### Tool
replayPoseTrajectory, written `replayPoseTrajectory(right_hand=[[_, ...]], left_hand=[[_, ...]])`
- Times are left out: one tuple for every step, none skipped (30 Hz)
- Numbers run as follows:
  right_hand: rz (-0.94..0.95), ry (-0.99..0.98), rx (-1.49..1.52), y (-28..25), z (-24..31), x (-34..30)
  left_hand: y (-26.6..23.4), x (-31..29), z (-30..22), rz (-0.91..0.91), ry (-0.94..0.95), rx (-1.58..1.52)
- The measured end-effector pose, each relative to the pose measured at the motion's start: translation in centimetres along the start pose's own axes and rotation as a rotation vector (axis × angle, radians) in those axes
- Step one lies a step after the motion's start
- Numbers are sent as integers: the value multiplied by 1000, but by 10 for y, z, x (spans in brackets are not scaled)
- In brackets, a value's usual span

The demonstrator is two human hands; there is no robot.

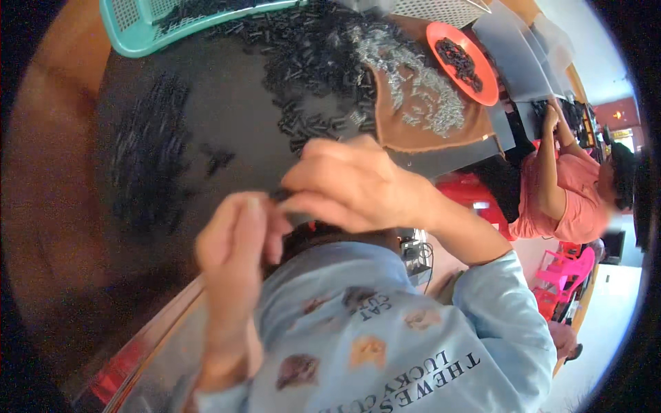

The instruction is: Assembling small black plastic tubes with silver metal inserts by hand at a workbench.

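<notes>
My left hand (237, 234) and my right hand (351, 180) meet in front of my body, above the near edge of the dark table (234, 89). Both have their fingers pinched together. Between the fingertips shows a small black part (281, 195), mostly covered by the fingers and blurred. Just beyond my right hand lies a large heap of small black tube-like parts (303, 69). Beside the heap, small silver metal pieces (441, 113) are scattered over a brown cloth (396, 131). Further left, slim black pieces (148, 138) lie spread on the table.
A teal plastic basket (131, 45) stands at the far left. On the far right are an orange-red plate (485, 86) holding dark pieces and a translucent bin (513, 55). A person in a pink shirt (558, 175) works at the right, near a pink plastic chair (582, 268).
</notes>
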State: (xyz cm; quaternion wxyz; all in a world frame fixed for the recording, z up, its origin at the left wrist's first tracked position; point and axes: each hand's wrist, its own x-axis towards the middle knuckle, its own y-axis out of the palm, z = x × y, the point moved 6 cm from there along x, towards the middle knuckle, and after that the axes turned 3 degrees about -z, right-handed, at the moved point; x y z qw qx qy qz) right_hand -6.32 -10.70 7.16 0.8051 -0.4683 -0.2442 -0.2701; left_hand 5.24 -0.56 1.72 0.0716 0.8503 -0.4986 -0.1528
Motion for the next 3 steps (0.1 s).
replayPoseTrajectory(right_hand=[[-20, -26, 51, -2, 1, -1], [-16, -10, 67, -3, 0, -4], [-14, 5, 86, -3, 0, -6]], left_hand=[[3, 2, 6, 25, -38, -29], [8, 3, 8, 77, -34, -50], [12, 4, 7, 126, -32, -69]])
